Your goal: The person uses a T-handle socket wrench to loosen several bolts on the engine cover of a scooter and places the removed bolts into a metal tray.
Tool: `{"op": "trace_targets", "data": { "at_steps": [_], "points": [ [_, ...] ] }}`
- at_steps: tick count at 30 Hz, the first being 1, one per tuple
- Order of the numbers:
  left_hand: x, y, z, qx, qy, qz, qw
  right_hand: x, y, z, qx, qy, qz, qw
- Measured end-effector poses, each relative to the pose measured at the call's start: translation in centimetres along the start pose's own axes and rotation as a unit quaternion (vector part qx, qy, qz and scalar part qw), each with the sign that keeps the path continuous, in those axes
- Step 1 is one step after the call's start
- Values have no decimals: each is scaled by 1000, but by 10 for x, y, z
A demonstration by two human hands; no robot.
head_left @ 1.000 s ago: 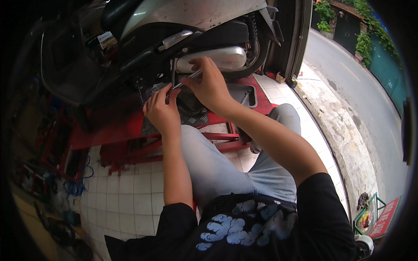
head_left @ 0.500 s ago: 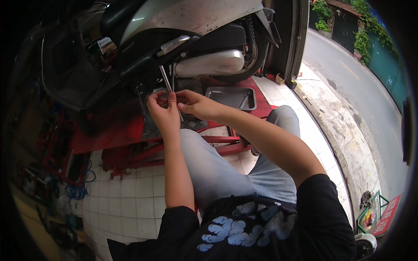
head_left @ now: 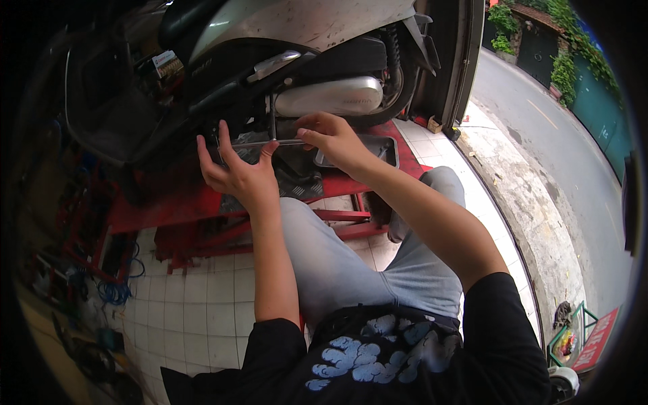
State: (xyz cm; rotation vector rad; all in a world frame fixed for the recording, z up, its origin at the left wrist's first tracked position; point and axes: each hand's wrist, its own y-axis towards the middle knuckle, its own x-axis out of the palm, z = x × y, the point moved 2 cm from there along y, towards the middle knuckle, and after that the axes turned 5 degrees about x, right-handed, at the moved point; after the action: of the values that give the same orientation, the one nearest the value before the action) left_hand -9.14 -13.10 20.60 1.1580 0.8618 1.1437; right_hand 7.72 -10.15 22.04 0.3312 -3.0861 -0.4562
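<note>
A scooter (head_left: 297,27) with a silver side cover (head_left: 327,97) stands on a red lift platform (head_left: 142,212). My right hand (head_left: 332,143) has its fingers closed on a thin metal rod (head_left: 289,142), lying level across an upright metal bar (head_left: 273,115) below the scooter's body. My left hand (head_left: 239,169) is open, its fingers spread, its thumb at the rod beside that bar. Whatever lies at the bar's lower end is hard to make out. A steel tray (head_left: 390,155) sits behind my right hand, partly hidden by it.
My knees (head_left: 317,256) are below the platform, over white floor tiles (head_left: 209,283). Blue hose (head_left: 115,291) and red metal frames lie at left. At right are a door frame (head_left: 451,81), a pavement with a small green rack (head_left: 560,341) and red sign, and the street (head_left: 540,128).
The rod has swung from a steep slant to level. My left hand has spread its fingers and moved left; my right hand has moved up and right from half a second ago.
</note>
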Motion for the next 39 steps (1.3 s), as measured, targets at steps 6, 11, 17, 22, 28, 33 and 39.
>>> {"op": "trace_targets", "data": {
  "at_steps": [6, 11, 17, 22, 28, 33, 39],
  "points": [
    [15, -7, -31, -115, -207, -114, 965, -10, 10, 1, -26, 208, 38, 977],
    [20, -9, -32, -251, -303, -166, 904, 26, 0, 40, 65, -42, -33, 996],
    [30, -19, -51, -166, -317, -75, 931, 35, 13, 51, 36, -81, -85, 992],
    [9, 0, -22, 30, -60, -24, 997, 18, 5, 21, 6, 31, -15, 999],
    [27, -23, -13, -214, -249, -310, 892, -1, 11, 17, 29, 163, -14, 986],
    [37, -28, -15, -377, -475, -257, 752, 17, 1, 57, 28, -117, -79, 990],
    [28, -21, -35, -304, -348, -278, 842, 19, 6, 38, -19, -85, -25, 996]
  ]
}}
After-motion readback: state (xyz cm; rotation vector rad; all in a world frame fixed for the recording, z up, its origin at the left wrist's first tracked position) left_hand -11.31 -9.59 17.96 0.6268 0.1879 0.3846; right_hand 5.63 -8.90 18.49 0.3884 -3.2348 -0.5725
